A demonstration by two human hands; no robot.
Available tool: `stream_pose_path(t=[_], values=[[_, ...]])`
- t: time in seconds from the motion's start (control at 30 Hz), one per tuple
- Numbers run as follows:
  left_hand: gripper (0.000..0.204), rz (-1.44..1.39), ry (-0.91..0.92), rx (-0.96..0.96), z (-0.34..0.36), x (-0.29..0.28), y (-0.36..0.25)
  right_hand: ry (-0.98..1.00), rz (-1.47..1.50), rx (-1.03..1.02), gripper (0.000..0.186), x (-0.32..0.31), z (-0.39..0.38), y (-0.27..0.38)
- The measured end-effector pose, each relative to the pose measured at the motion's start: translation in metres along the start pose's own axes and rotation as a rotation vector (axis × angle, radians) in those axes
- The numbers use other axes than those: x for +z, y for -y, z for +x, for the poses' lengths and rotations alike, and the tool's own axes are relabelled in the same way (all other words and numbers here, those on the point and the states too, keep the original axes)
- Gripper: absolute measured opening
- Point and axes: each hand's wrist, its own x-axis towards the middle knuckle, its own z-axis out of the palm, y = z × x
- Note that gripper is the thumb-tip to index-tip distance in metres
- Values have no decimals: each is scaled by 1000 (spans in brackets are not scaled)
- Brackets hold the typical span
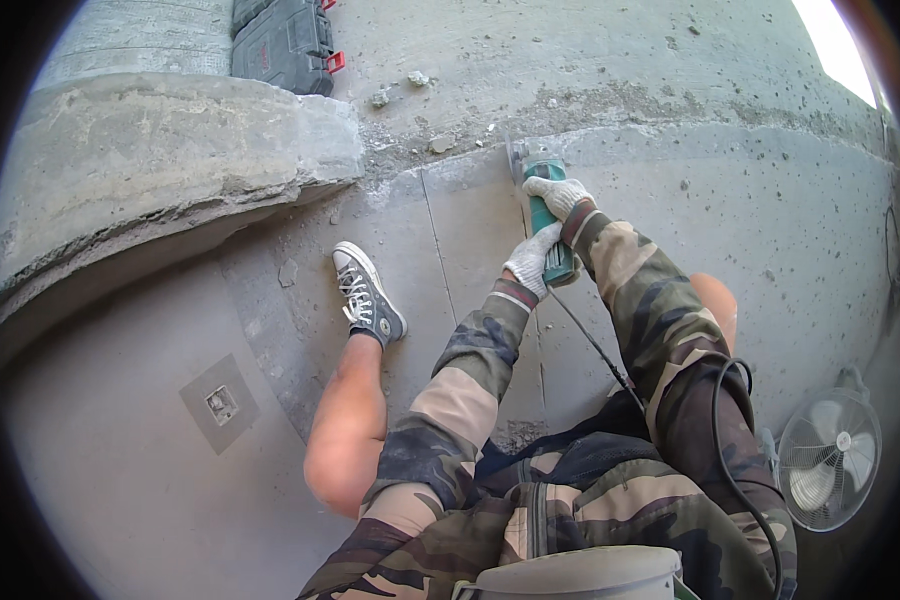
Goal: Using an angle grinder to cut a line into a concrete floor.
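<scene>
A green angle grinder (542,212) is held in both of my gloved hands, pointing away from me. My right hand (560,196), in a white knit glove, wraps its front part near the disc. Farther back, my left hand (534,258), gloved the same way, closes around the rear of the body. The cutting disc (515,160) stands edge-on at the grey concrete surface (480,215); how deep it sits, I cannot tell. A dark cord (598,348) runs from the grinder's back end toward my lap. One thin straight line (436,240) marks the concrete left of the grinder.
A raised concrete ledge (180,140) juts in at the left, with a dark tool case (285,48) beyond it. Rubble (418,78) lies past the disc. My sneaker (367,290) is beside the thin line. A fan (828,460) stands at the right; a recessed box (221,404) is lower left.
</scene>
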Motion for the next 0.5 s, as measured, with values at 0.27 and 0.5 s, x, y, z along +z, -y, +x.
stream_pose_path(t=[0.27, 0.5], values=[[31, 222, 38, 19, -69, 78, -29, -20, 332, -36, 58, -42, -68, 44], [46, 80, 108, -143, -168, 149, -50, -41, 564, -168, 63, -60, -226, 132]])
